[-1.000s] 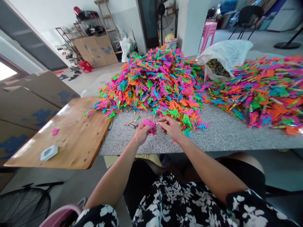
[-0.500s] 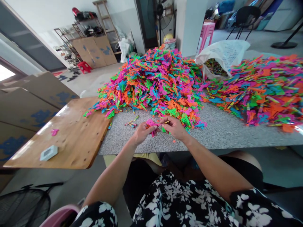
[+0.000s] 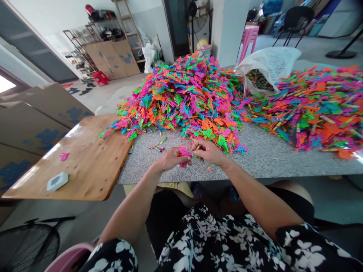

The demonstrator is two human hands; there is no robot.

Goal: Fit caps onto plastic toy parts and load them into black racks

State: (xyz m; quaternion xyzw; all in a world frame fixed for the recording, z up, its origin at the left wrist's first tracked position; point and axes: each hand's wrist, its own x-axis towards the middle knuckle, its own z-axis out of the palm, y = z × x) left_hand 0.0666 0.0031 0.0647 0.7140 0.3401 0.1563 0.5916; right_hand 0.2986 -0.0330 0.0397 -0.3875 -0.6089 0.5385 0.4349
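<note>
Over the front of the speckled grey table point(image 3: 144, 166), my left hand point(image 3: 170, 159) is closed around a flat pink plastic piece point(image 3: 185, 151) with a patterned surface. A bit of orange shows beside it, partly hidden by the fingers. Close by on the right, my right hand point(image 3: 209, 152) pinches a thin yellowish tube point(image 3: 198, 147) against the pink piece's right end; the fingers cover where they meet. Several similar short tubes point(image 3: 159, 146) lie to the left. Behind my hands rises a big heap of pink, orange, green and blue plastic pieces point(image 3: 181, 94).
On the right spreads a second heap of coloured pieces with tubes point(image 3: 317, 109). An open white sack point(image 3: 283, 62) of small tubes stands between the heaps. At left, a wooden board point(image 3: 93, 158) bears a white device point(image 3: 57, 181) and a pink piece point(image 3: 64, 156). Cardboard boxes point(image 3: 34, 124) stand beyond.
The pink piece and my left hand have shifted slightly right, closer to my right hand. More of the tube is covered by the right fingers now. The view has tilted a little.
</note>
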